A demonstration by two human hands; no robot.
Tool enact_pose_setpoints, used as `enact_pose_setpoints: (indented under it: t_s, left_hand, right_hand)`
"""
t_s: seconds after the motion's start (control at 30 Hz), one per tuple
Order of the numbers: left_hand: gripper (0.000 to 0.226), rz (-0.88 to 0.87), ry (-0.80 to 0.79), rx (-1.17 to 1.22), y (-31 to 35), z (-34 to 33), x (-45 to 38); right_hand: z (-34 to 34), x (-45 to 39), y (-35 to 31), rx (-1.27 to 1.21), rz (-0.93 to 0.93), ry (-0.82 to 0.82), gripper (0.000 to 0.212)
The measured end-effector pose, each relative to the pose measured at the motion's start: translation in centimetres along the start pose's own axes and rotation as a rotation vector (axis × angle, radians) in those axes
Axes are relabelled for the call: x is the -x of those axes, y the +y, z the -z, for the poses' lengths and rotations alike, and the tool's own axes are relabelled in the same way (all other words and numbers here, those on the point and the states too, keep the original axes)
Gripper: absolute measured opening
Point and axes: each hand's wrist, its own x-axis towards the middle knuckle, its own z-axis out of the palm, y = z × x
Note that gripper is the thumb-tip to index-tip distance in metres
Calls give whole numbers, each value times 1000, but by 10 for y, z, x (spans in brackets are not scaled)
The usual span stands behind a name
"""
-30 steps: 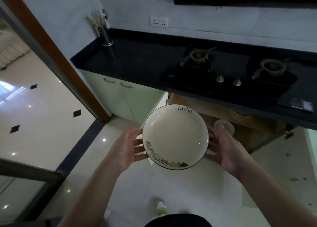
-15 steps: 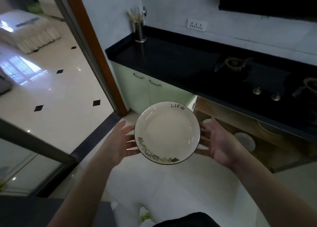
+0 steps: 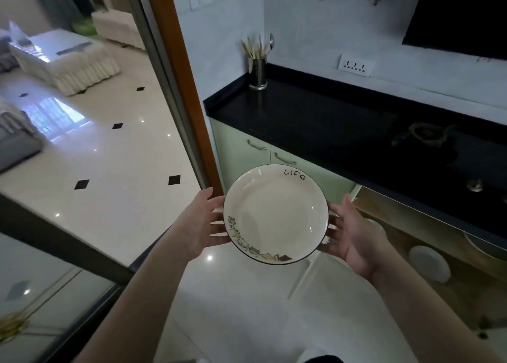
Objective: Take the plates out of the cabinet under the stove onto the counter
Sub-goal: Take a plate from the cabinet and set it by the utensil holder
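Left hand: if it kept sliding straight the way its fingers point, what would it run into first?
The left hand points right, its fingers already at the rim of the plate. So the plate comes first, with the right hand beyond on the far side.

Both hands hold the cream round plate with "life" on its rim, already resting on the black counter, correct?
Not resting: the head view shows the cream round plate held above the floor, short of the black counter, between left hand and right hand.

I count one plate (image 3: 275, 214) held between my two hands, two more plates (both pale) in the open cabinet (image 3: 411, 220), and one utensil holder (image 3: 258, 71).
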Motion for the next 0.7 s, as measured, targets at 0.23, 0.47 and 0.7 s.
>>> enact_pose_setpoints:
  t_s: [0.23, 0.47, 0.7]
  left_hand:
    - [50, -5, -8, 38, 39, 2, -50]
    - [49, 2, 49, 98, 80, 8, -76]
    - [51, 14, 103, 150, 108, 19, -106]
  right_hand:
    - [-13, -56, -32, 22, -3, -61, 52]
    - [-34, -115, -62, 131, 0, -120, 50]
    - [-68, -161, -83, 120, -25, -200, 46]
